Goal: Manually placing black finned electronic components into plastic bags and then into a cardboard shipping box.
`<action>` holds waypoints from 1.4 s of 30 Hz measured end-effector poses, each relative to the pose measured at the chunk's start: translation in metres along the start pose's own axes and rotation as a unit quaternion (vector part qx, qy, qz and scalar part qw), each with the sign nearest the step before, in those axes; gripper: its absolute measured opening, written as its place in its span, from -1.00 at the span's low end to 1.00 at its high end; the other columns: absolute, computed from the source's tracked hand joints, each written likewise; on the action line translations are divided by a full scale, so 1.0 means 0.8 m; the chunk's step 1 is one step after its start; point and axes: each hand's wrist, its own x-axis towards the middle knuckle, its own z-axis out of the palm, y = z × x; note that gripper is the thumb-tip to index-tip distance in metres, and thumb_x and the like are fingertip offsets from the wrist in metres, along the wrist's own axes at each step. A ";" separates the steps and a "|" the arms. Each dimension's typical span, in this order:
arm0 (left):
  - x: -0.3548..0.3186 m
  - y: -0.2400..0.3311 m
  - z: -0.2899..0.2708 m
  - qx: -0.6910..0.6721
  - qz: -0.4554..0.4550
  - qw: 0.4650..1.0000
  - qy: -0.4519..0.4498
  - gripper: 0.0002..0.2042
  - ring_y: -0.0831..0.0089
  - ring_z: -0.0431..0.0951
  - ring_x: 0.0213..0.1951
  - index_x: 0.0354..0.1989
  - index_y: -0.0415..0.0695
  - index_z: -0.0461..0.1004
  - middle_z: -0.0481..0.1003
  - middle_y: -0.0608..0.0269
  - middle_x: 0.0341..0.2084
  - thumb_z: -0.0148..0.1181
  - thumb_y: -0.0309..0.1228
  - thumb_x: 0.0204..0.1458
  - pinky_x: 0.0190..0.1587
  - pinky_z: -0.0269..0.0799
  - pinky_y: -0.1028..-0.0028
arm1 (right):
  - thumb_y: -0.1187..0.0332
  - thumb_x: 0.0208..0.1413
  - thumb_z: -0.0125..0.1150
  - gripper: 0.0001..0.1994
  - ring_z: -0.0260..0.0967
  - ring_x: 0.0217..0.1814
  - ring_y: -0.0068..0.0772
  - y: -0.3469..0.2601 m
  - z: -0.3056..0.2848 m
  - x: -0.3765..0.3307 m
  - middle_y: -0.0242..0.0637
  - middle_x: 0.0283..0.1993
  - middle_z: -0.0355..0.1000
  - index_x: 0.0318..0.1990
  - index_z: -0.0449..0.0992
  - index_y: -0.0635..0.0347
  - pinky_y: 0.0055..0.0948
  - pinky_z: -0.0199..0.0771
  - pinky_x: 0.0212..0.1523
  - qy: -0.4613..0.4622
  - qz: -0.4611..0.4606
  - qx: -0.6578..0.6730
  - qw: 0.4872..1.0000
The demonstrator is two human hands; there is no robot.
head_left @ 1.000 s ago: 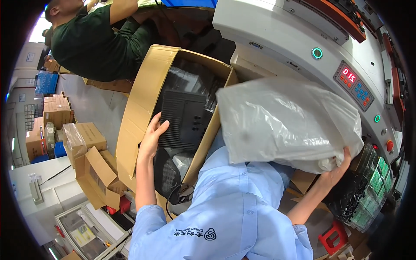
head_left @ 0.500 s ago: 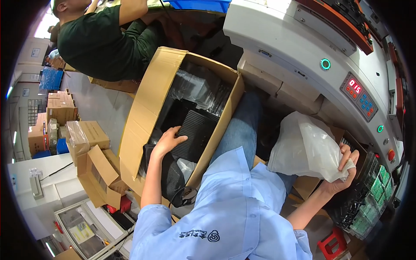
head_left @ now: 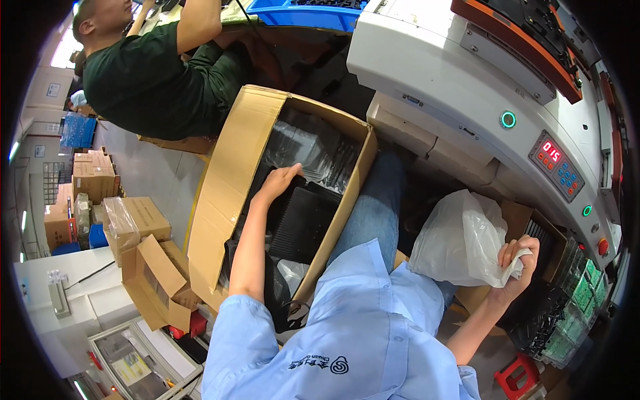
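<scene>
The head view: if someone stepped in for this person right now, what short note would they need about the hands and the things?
Left hand: open, reaching into the big cardboard box, fingers on a bagged black tray; nothing gripped yet.
Right hand: shut on a crumpled clear plastic bag, held out to the right, below the white machine.
Things: more bagged black parts lie at the far end of the box. Green boards sit in racks at far right.
Done: the bag in the right hand looks empty.
Left: trays remain in the box; the bag is not yet put down.
A co-worker sits beyond the box.
</scene>
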 end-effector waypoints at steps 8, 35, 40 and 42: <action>0.035 -0.030 0.017 0.170 0.020 0.985 -0.009 -0.65 0.06 0.50 -0.29 -0.39 -0.15 0.59 0.55 0.00 -0.39 0.03 -0.11 0.06 -0.09 0.34 0.29 | 0.42 0.04 -0.05 -0.88 -0.03 -0.69 -0.68 0.002 0.008 0.007 -0.40 -0.52 0.11 -0.31 0.30 0.29 -0.64 0.02 -0.65 -0.004 0.023 -0.007 1.000; 0.097 0.016 0.037 0.105 -0.058 0.983 0.137 -0.30 -0.12 0.46 -0.12 -0.06 -0.21 0.23 0.48 -0.23 -0.26 0.40 -0.23 -0.44 -0.06 0.39 0.14 | 0.27 -0.06 0.04 -0.78 0.01 -0.61 -0.66 0.009 0.035 -0.001 -0.36 -0.40 0.14 -0.37 0.32 0.25 -0.65 -0.02 -0.57 -0.005 0.026 -0.103 0.994; 0.045 0.047 -0.028 -0.069 0.029 0.983 0.167 -0.25 0.10 0.43 -0.02 0.03 -0.32 0.29 0.42 -0.12 -0.11 0.41 -0.21 -0.41 0.05 0.29 0.31 | 0.18 -0.07 0.07 -0.72 0.02 -0.57 -0.67 0.012 0.038 -0.006 -0.35 -0.35 0.17 -0.37 0.33 0.24 -0.67 -0.04 -0.52 -0.021 0.060 -0.147 0.987; 0.019 0.073 -0.055 -0.091 0.022 0.980 0.174 -0.19 0.20 0.40 0.01 0.08 -0.42 0.23 0.38 -0.11 -0.06 0.41 -0.23 -0.38 0.06 0.27 0.38 | 0.17 -0.07 0.07 -0.72 0.03 -0.52 -0.68 0.014 0.049 -0.007 -0.32 -0.33 0.22 -0.37 0.34 0.22 -0.68 -0.02 -0.47 -0.020 0.073 -0.151 0.986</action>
